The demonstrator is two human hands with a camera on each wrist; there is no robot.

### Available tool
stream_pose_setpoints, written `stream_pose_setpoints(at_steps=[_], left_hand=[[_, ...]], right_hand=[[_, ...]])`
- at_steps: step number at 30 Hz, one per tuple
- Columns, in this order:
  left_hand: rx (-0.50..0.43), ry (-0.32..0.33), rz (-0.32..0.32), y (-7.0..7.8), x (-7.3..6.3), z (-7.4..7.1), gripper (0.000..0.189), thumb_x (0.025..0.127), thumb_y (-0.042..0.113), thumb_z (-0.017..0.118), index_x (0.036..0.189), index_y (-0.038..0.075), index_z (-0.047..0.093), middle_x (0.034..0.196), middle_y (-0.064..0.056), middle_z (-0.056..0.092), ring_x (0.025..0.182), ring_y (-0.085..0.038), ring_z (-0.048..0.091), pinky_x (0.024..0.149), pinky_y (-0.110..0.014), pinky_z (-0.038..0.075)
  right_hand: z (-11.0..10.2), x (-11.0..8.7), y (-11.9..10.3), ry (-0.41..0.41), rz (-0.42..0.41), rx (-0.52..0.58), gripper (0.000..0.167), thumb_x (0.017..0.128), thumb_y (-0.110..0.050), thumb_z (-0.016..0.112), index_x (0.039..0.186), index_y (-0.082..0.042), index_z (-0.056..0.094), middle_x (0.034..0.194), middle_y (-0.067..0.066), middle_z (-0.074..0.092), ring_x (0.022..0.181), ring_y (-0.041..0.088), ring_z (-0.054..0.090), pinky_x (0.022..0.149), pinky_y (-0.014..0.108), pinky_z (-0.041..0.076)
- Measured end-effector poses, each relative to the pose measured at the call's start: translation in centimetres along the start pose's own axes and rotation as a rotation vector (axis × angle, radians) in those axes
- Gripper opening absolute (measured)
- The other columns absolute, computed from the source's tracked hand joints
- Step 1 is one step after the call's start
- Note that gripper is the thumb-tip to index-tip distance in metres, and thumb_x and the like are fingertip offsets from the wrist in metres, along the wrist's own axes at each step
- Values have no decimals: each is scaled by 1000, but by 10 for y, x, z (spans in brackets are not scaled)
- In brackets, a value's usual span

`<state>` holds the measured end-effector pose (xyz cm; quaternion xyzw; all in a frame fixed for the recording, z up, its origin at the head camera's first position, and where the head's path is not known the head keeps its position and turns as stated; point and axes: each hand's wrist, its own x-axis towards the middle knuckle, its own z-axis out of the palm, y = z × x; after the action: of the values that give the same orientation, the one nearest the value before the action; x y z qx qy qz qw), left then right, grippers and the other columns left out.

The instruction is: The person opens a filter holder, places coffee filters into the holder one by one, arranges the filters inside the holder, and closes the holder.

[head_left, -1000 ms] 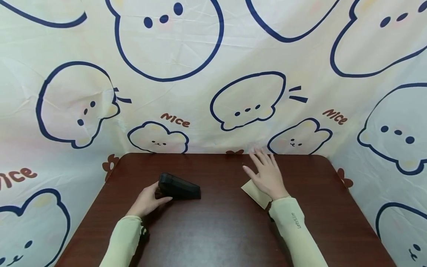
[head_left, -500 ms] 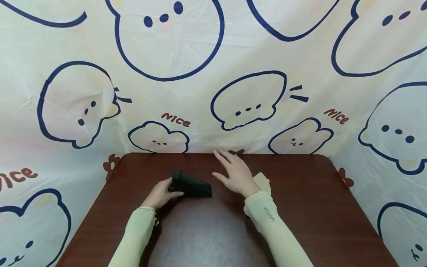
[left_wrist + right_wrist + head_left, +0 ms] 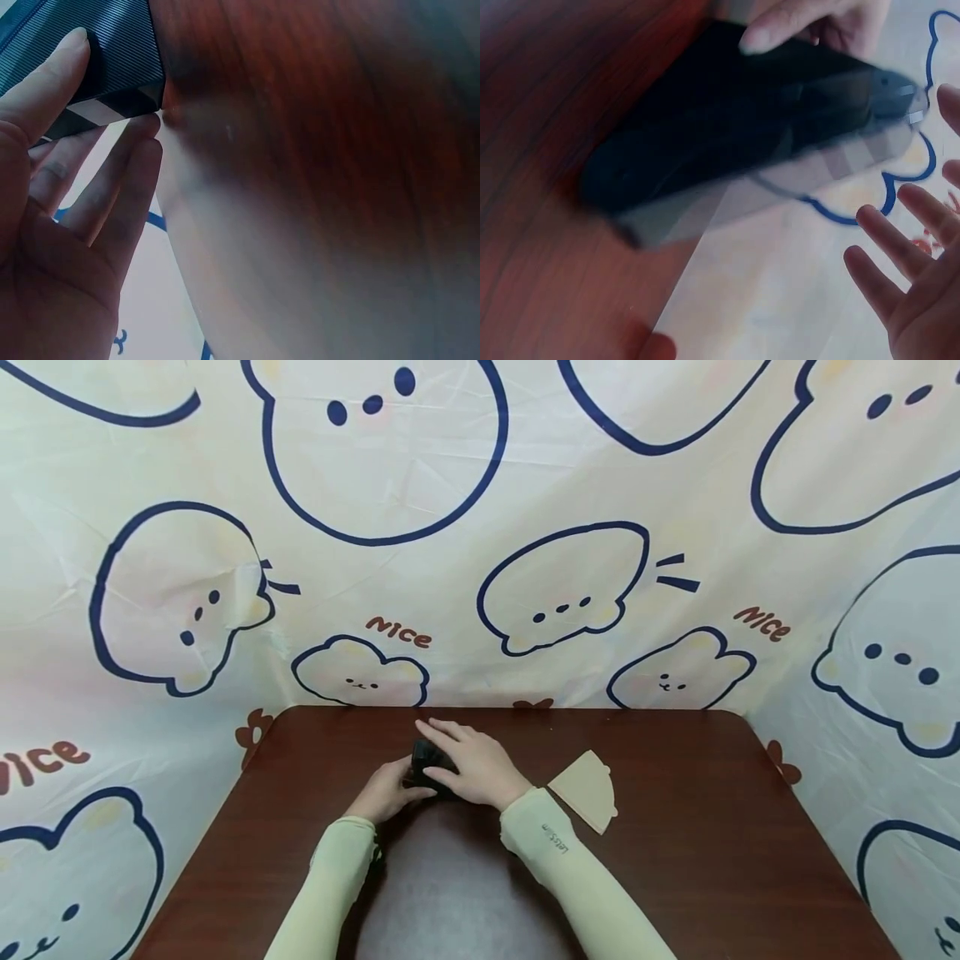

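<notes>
My left hand grips a black, fan-shaped coffee filter holder over the table's left middle. In the left wrist view its thumb lies on the ribbed black side of the holder, with the fingers at the opposite side. One side of the holder looks clear in the right wrist view. My right hand reaches across the holder in the head view, hiding most of it. Its fingers are spread and apart from the holder in the right wrist view. Beige coffee filter papers, fan-shaped, lie flat right of my right hand.
The dark brown wooden table has rounded far corners. A pale curtain with cartoon bears hangs right behind the table and along both sides.
My left hand has shifted right with the coffee filter holder. My right hand has moved left from over the filter papers to the holder, leaving the papers in full view.
</notes>
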<state>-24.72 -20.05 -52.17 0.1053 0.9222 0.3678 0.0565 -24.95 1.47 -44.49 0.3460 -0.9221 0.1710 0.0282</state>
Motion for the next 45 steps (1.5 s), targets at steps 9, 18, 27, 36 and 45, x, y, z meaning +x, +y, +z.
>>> stream_pose_setpoints(at_steps=[9, 18, 27, 36, 45], left_hand=[[4, 15, 19, 1, 0, 1, 56, 90, 23, 82, 141, 13, 62, 130, -9, 71, 117, -29, 69, 100, -52, 54], [-9, 21, 29, 0, 1, 4, 51, 91, 21, 82, 139, 14, 64, 123, -7, 74, 111, -27, 71, 98, -51, 55], [2, 10, 28, 0, 2, 0, 51, 91, 22, 81, 139, 15, 64, 123, -7, 74, 113, -27, 71, 100, -52, 55], [18, 6, 16, 0, 2, 4, 53, 90, 24, 82, 139, 15, 64, 125, -8, 74, 114, -27, 70, 101, -53, 53], [11, 15, 32, -2, 1, 3, 52, 90, 25, 82, 138, 16, 64, 124, -7, 74, 114, -28, 70, 100, -53, 54]], right_hand=[[12, 20, -12, -1, -70, -51, 46, 105, -36, 63, 149, -26, 57, 142, -1, 60, 119, 16, 66, 95, 35, 56], [16, 21, -4, 48, -84, -2, 43, 102, -30, 69, 144, -26, 62, 129, -2, 65, 104, 13, 70, 90, 30, 57], [16, 21, -3, 50, -83, 9, 45, 102, -31, 68, 146, -28, 60, 129, -3, 65, 104, 13, 69, 90, 30, 57], [16, 16, 4, 45, -65, 43, 48, 102, -33, 67, 149, -32, 57, 132, -2, 64, 107, 15, 69, 92, 33, 57], [15, 12, 8, 74, -53, 69, 49, 102, -31, 68, 149, -34, 56, 133, -3, 62, 110, 17, 68, 94, 37, 57]])
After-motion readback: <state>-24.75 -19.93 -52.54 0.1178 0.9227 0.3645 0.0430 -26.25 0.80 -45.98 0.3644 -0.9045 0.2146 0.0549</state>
